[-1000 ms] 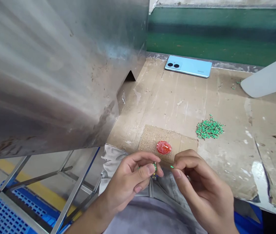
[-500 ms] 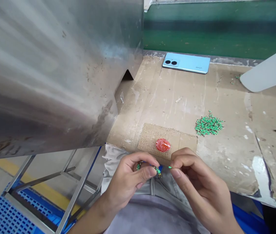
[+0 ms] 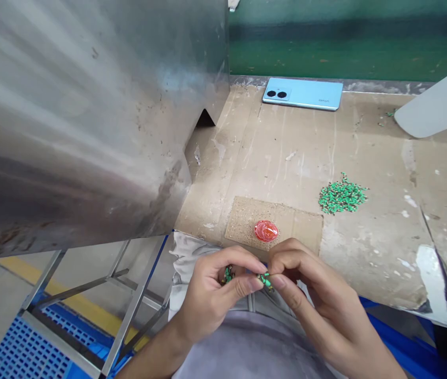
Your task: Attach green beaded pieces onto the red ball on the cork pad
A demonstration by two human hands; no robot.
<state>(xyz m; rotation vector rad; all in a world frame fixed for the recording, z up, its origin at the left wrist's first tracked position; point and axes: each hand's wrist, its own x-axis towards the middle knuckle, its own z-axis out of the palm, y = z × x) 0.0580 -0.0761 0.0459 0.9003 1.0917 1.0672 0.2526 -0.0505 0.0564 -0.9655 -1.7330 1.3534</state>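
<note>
My left hand (image 3: 217,292) pinches a small green-and-gold piece (image 3: 265,281) between thumb and forefinger, above my lap. More of the same green and dark stuff (image 3: 228,273) shows in the curl of its fingers. My right hand (image 3: 320,302) is closed in a pinch, its thumb and forefinger tips meeting the piece at the left fingertips. The tiny green bit in that pinch is mostly hidden. Just beyond the hands, a shallow red oval dish (image 3: 266,231) rests on a cardboard piece (image 3: 302,226) sprinkled with fine grains. A pile of tiny green pieces (image 3: 341,196) lies farther right.
A large metal housing (image 3: 100,121) walls off the left side. At the back lie a light blue phone (image 3: 304,95) and a green belt (image 3: 326,42). A white cylinder (image 3: 440,105) juts in from the right. A metal frame (image 3: 128,310) stands lower left.
My right hand has moved left, bringing its tiny green bit against the piece in my left hand. The two hands' fingertips now meet. The view has shifted slightly.
</note>
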